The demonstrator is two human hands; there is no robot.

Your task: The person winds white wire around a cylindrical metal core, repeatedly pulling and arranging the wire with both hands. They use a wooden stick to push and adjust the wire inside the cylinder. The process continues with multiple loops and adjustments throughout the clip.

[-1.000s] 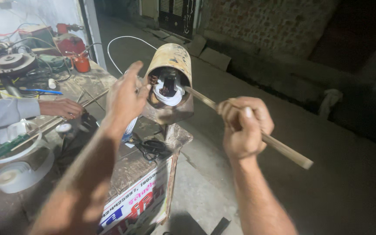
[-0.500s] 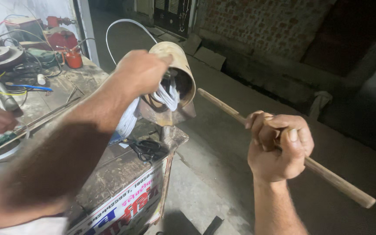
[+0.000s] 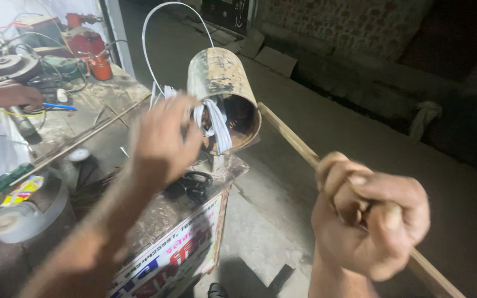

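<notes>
A rusty metal cylinder (image 3: 222,83) stands tilted at the corner of a workbench (image 3: 167,212), its open end facing me, with white wires (image 3: 215,124) hanging out of it. My left hand (image 3: 164,140) is at the cylinder's mouth, fingers curled around the white wires. My right hand (image 3: 368,212) is a fist around a long wooden stick (image 3: 288,135), whose far end reaches the cylinder's open end.
The bench holds a red tool (image 3: 86,41), an orange can (image 3: 101,69), a round metal part (image 3: 8,66), tape rolls (image 3: 6,223) and black cable (image 3: 191,185). Another person's hand (image 3: 9,95) rests at the far left. Bare concrete floor (image 3: 327,110) lies to the right.
The view has come closer to the cylinder. My left hand slid from the cylinder's top down to the white wires at its mouth. My right hand with the stick came nearer to me.
</notes>
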